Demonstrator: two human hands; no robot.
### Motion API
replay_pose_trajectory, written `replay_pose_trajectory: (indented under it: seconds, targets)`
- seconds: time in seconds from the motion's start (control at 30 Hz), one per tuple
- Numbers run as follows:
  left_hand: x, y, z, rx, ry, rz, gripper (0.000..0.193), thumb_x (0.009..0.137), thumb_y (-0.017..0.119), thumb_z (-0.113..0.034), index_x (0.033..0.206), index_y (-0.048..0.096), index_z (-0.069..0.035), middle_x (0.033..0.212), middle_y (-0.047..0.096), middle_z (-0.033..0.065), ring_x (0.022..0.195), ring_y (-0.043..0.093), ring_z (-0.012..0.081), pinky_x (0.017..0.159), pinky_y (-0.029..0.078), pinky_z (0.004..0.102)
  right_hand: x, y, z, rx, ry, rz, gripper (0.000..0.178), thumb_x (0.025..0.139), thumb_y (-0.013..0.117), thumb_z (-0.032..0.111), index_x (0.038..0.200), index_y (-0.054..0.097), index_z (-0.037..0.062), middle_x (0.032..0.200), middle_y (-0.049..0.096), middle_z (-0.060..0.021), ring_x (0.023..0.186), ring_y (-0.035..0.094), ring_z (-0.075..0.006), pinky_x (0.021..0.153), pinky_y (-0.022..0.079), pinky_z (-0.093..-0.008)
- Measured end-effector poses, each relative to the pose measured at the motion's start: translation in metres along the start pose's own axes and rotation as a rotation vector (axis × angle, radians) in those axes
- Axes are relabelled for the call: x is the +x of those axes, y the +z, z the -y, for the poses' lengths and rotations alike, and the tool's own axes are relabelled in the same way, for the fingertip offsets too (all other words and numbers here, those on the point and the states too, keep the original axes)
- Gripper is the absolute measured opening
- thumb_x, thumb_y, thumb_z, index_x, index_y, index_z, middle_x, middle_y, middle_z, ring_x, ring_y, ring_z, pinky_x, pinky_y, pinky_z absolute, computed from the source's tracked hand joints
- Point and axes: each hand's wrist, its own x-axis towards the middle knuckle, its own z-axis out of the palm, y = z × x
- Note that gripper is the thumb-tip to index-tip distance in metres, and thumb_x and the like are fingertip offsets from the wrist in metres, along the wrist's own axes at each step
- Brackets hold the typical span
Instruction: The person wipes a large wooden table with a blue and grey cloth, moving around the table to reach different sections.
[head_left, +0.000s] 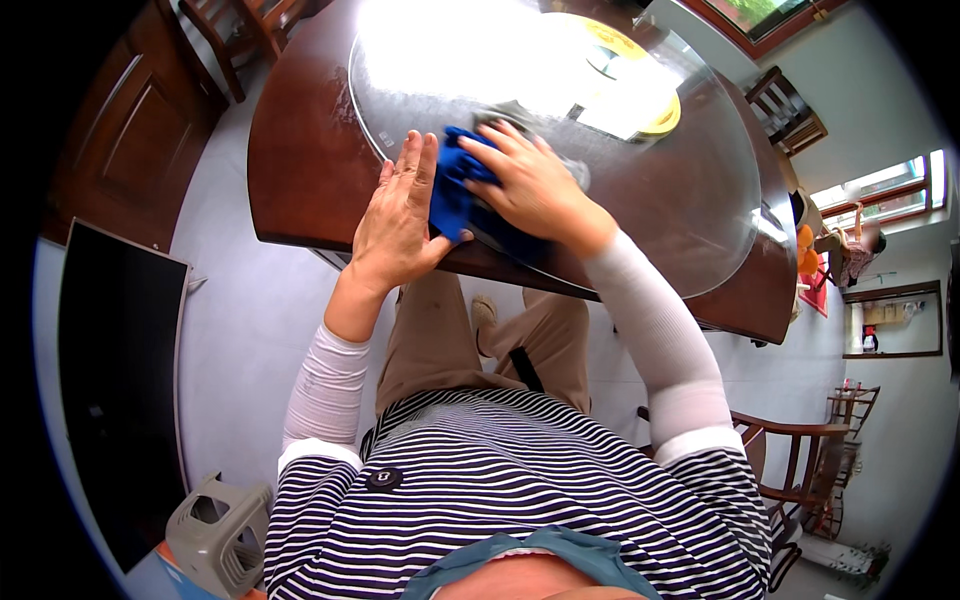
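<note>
Well, straight ahead of the person at twelve o'clock, a blue cloth (455, 185) lies bunched at the near edge of the clear round disc (690, 235) on the dark wooden table (295, 170). The right hand (530, 188) is on top of it, fingers apart and pointing toward eleven; some of the cloth is hidden and blurred, so I cannot tell whether those fingers grip it or only press. Toward eleven, the left hand (395, 222) is flat and unclenched, its long fingers straight and close together, its thumb reaching out to the cloth's lower edge. Just past the right fingertips shows a blurred greyish patch (512, 112), too smeared for me to name. Over at one o'clock a yellow-rimmed round thing (662, 115) lies on the disc, partly lost in window glare.

From where the person stands, a wooden door (130, 130) is at ten, a large black screen (120, 390) at nine and a grey plastic stool (215, 535) at eight. A wooden armchair (795, 430) stands near three, and farther off, toward two, I see another person (858, 262).
</note>
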Motion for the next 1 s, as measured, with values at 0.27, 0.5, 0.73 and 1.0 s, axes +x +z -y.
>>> replay_pose_trajectory:
  seconds: [0.27, 0.5, 0.73, 1.0]
  targets:
    - [0.0, 0.0, 0.003, 0.052, -0.055, -0.02, 0.126, 0.07, 0.087, -0.039, 0.161, 0.003, -0.014, 0.161, 0.01, 0.0341, 0.147, 0.024, 0.0486, 0.115, 0.026, 0.0623, 0.045, 0.017, 0.021, 0.068, 0.0, -0.005, 0.055, 0.094, 0.058, 0.038, 0.143, 0.051, 0.014, 0.151, 0.046, -0.0158, 0.144, 0.036, -0.0371, 0.113, 0.031, -0.0608]
    - [-0.003, 0.004, -0.003, 0.106, -0.148, -0.024, 0.134, 0.065, 0.084, -0.057, 0.161, 0.003, -0.012, 0.163, 0.016, 0.0261, 0.148, 0.027, 0.0409, 0.117, 0.023, 0.0608, -0.08, -0.039, 0.029, 0.077, 0.005, 0.039, 0.053, 0.091, 0.068, 0.03, 0.14, 0.054, 0.0136, 0.148, 0.049, -0.0158, 0.141, 0.041, -0.0387, 0.111, 0.034, -0.0589]
    - [-0.001, 0.003, -0.008, 0.056, -0.139, -0.029, 0.136, 0.062, 0.083, -0.062, 0.161, 0.004, -0.011, 0.162, 0.018, 0.0261, 0.147, 0.028, 0.0412, 0.117, 0.025, 0.0596, -0.111, -0.058, 0.004, 0.09, 0.111, 0.1, 0.048, 0.091, 0.066, 0.024, 0.137, 0.057, 0.0125, 0.148, 0.049, -0.015, 0.14, 0.042, -0.0399, 0.111, 0.034, -0.0605]
    - [0.002, -0.002, -0.001, 0.051, -0.064, -0.002, 0.129, 0.064, 0.089, -0.042, 0.161, 0.009, -0.015, 0.157, 0.021, 0.0346, 0.147, 0.025, 0.046, 0.114, 0.03, 0.0608, 0.024, 0.007, 0.028, 0.036, -0.023, -0.008, 0.05, 0.094, 0.061, 0.031, 0.139, 0.055, 0.0104, 0.147, 0.049, -0.0164, 0.142, 0.039, -0.0368, 0.108, 0.038, -0.0549]
